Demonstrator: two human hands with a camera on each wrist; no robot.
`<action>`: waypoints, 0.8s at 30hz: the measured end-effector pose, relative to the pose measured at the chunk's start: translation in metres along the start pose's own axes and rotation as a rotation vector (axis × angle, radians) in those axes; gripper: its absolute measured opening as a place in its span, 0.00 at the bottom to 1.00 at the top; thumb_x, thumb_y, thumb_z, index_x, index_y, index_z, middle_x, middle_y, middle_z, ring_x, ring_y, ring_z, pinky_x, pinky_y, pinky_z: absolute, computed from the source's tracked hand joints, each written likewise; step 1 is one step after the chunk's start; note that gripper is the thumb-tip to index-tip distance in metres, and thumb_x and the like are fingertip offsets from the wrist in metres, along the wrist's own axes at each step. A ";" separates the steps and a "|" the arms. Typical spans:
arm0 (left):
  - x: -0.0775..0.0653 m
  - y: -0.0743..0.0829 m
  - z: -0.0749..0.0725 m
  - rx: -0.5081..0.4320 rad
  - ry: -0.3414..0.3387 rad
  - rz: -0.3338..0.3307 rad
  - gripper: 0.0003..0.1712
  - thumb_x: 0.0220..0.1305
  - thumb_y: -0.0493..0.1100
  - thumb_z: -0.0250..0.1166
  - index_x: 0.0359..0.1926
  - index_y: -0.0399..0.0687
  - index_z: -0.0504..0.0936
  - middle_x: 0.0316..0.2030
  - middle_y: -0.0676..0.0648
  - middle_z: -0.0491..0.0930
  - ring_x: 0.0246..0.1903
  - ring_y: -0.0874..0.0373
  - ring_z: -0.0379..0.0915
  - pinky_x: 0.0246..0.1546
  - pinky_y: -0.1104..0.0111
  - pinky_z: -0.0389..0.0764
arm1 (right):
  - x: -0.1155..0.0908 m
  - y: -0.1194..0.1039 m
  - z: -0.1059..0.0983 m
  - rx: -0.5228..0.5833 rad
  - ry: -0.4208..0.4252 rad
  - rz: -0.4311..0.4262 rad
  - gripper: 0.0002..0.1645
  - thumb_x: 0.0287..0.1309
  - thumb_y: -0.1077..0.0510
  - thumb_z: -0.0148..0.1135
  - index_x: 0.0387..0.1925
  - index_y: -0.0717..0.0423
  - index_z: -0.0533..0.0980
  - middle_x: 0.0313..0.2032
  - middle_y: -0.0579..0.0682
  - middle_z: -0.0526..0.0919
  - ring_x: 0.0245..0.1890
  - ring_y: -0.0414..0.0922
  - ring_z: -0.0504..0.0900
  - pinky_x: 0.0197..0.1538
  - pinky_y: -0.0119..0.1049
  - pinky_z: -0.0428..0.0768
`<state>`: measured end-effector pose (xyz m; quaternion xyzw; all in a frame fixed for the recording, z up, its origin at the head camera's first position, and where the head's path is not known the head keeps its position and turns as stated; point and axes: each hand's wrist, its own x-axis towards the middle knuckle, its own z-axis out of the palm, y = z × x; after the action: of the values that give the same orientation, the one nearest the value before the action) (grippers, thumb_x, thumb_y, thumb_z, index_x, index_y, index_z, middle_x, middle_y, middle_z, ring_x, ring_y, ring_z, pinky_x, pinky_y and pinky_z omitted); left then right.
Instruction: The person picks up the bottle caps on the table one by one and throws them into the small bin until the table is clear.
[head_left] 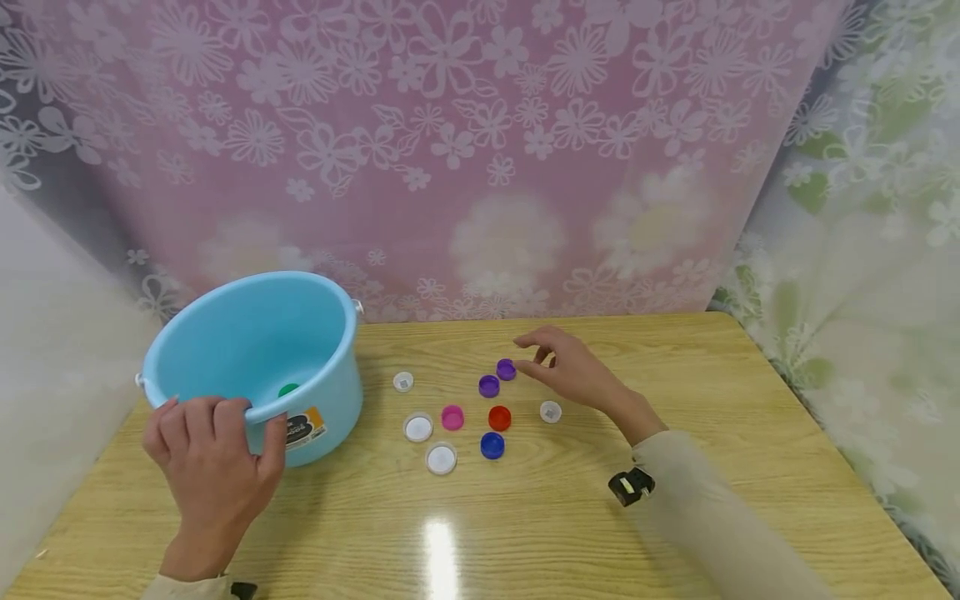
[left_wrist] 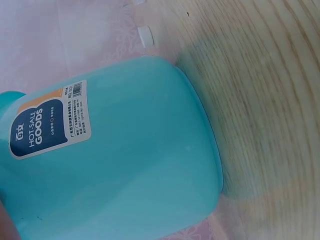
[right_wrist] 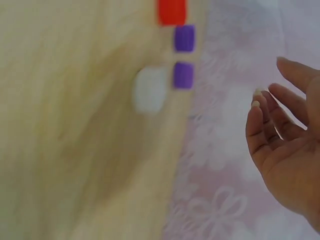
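Observation:
A light blue plastic bucket (head_left: 341,400) stands at the left of the table, and my left hand (head_left: 217,454) grips its near rim. Inside it a green cap (head_left: 288,389) shows in part. My right hand (head_left: 573,367) hovers with loosely bent fingers by a purple bottle cap (head_left: 506,369) and holds nothing. Another purple cap (head_left: 489,386) lies just left of that one. A red cap (head_left: 499,417), a blue cap (head_left: 492,446) and a pink cap (head_left: 452,417) lie nearby. In the left wrist view the bucket's label (left_wrist: 50,120) faces the camera.
Several white caps lie about, among them one (head_left: 551,412) below my right hand and one (head_left: 441,458) at the near side. The wooden table (head_left: 562,533) ends at a pink flowered curtain (head_left: 480,167). A pale flowered cloth (head_left: 870,333) hangs at the right.

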<state>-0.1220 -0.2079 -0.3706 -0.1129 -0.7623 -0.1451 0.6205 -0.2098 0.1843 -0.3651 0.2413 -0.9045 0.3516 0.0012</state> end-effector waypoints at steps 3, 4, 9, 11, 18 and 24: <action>0.000 0.000 0.000 0.002 -0.001 0.001 0.23 0.59 0.53 0.50 0.25 0.34 0.65 0.25 0.34 0.62 0.30 0.36 0.55 0.49 0.43 0.56 | -0.012 0.016 -0.003 -0.021 -0.027 0.016 0.24 0.62 0.52 0.60 0.57 0.58 0.74 0.53 0.55 0.76 0.39 0.43 0.76 0.39 0.39 0.77; 0.000 0.000 0.000 0.002 0.001 0.001 0.23 0.59 0.53 0.50 0.25 0.34 0.65 0.25 0.34 0.62 0.30 0.36 0.55 0.49 0.43 0.56 | -0.016 0.020 -0.004 -0.024 -0.035 0.022 0.24 0.62 0.52 0.60 0.57 0.58 0.74 0.53 0.55 0.76 0.39 0.43 0.76 0.39 0.39 0.76; 0.000 0.000 0.001 0.002 0.015 0.005 0.24 0.59 0.54 0.51 0.25 0.34 0.65 0.25 0.34 0.62 0.30 0.36 0.55 0.49 0.43 0.57 | -0.029 0.038 -0.003 -0.013 -0.071 0.028 0.25 0.62 0.52 0.60 0.57 0.60 0.74 0.53 0.56 0.76 0.38 0.42 0.76 0.39 0.39 0.77; 0.000 0.000 0.001 0.001 0.014 0.003 0.24 0.59 0.54 0.51 0.25 0.34 0.65 0.25 0.34 0.62 0.30 0.36 0.55 0.49 0.43 0.57 | -0.032 0.042 -0.002 0.007 -0.087 0.032 0.26 0.62 0.51 0.60 0.58 0.60 0.74 0.53 0.56 0.75 0.38 0.42 0.75 0.38 0.39 0.77; 0.000 -0.001 0.000 0.003 -0.003 0.000 0.23 0.59 0.54 0.50 0.25 0.34 0.65 0.25 0.34 0.62 0.30 0.36 0.55 0.49 0.43 0.56 | -0.040 0.048 0.006 0.005 -0.194 0.058 0.30 0.59 0.50 0.63 0.59 0.61 0.72 0.50 0.53 0.74 0.38 0.42 0.74 0.41 0.38 0.77; -0.001 -0.001 -0.001 0.006 -0.005 0.000 0.23 0.59 0.53 0.50 0.25 0.34 0.65 0.25 0.34 0.62 0.30 0.36 0.54 0.49 0.43 0.56 | -0.042 0.052 0.013 -0.064 -0.221 0.055 0.29 0.56 0.52 0.67 0.57 0.60 0.73 0.44 0.48 0.74 0.37 0.42 0.73 0.41 0.38 0.75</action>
<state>-0.1215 -0.2087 -0.3712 -0.1112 -0.7644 -0.1425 0.6188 -0.1933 0.2274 -0.4148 0.2537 -0.9161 0.2939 -0.1004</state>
